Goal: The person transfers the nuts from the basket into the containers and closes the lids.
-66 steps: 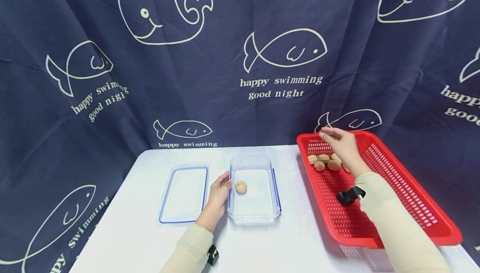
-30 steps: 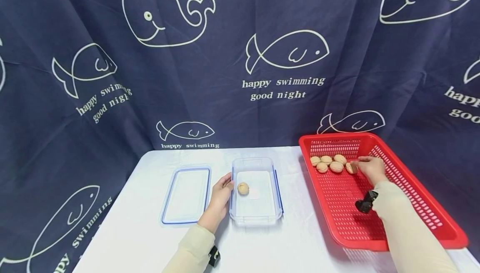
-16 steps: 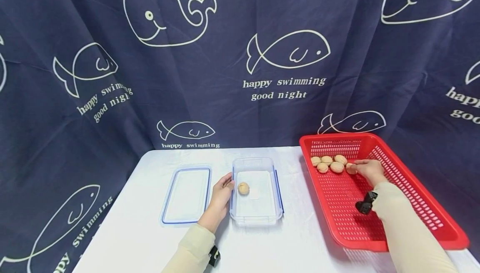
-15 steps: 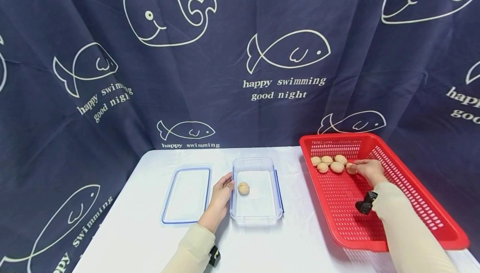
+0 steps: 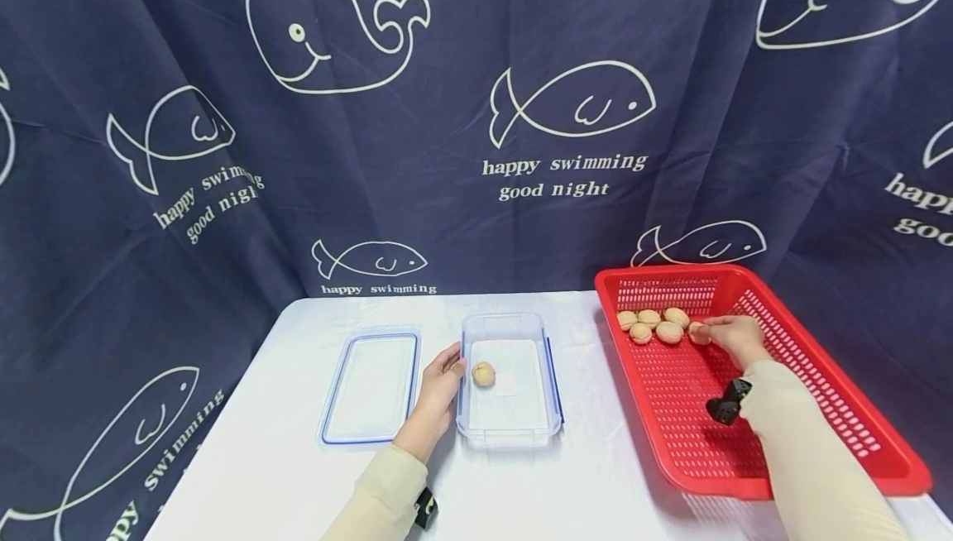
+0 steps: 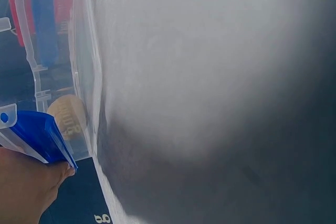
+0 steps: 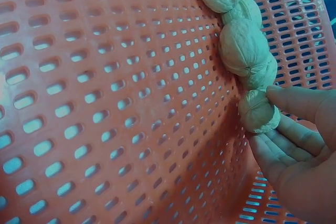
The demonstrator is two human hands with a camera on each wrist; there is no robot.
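Note:
In the head view my left hand (image 5: 439, 384) holds the left side of a clear plastic food container (image 5: 510, 433), with the thumb at the rim. The left wrist view shows its fingertips against a blue side latch (image 6: 44, 135). A single walnut (image 5: 484, 374) lies inside the container. Over at the right, my right hand (image 5: 737, 337) reaches into a red plastic basket (image 5: 648, 433). Thumb and fingers pinch a walnut (image 7: 257, 111) low in the basket, seen closely in the right wrist view. Several other walnuts (image 5: 669, 332) lie grouped to its left.
A clear lid (image 5: 370, 388) with a blue seal lies flat on the white-covered table (image 5: 246, 458), left of the container. A dark blue curtain (image 5: 447, 111) with fish and whale drawings hangs behind the table. The basket's raised rim surrounds my right hand.
My right hand came down from above the back of the basket to a walnut at the right end of the group and pinches it. The left hand stays at the container.

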